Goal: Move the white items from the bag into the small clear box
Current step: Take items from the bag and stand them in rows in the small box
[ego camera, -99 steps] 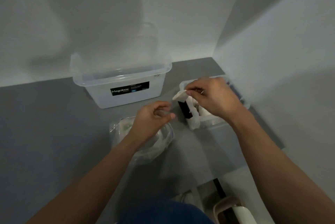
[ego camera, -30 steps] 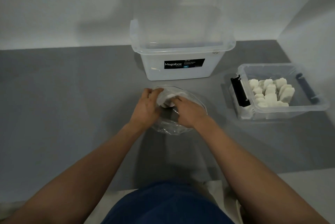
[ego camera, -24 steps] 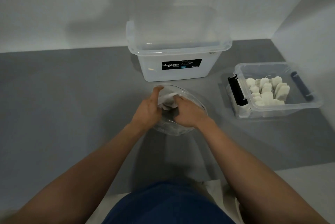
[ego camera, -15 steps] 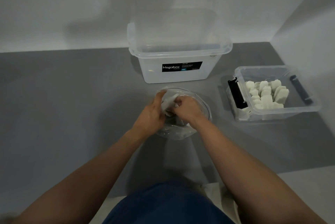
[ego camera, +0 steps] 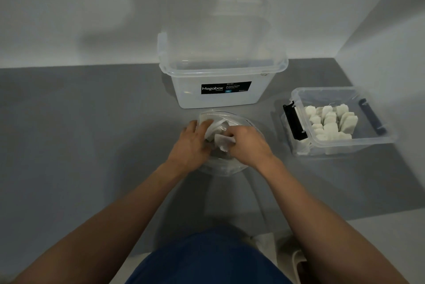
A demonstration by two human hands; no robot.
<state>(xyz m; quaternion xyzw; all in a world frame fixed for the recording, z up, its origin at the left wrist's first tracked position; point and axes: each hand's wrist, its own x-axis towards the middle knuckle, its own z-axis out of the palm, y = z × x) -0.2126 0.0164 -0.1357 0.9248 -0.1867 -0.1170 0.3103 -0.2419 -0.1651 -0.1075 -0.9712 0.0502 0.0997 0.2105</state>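
Both hands stay at the clear bag (ego camera: 224, 165), just in front of the big box (ego camera: 218, 97). The left hand (ego camera: 192, 144) curls round the bag's edge; the right hand (ego camera: 249, 146) pinches what looks like a white item (ego camera: 222, 140). The small clear box (ego camera: 349, 143) sits off right, bare table (ego camera: 92, 145) between.

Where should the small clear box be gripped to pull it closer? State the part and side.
Probably the black latch on the left short end of the small clear box, approached from the left: it juts out from the wall, faces the bag, and sits nearest the right hand.
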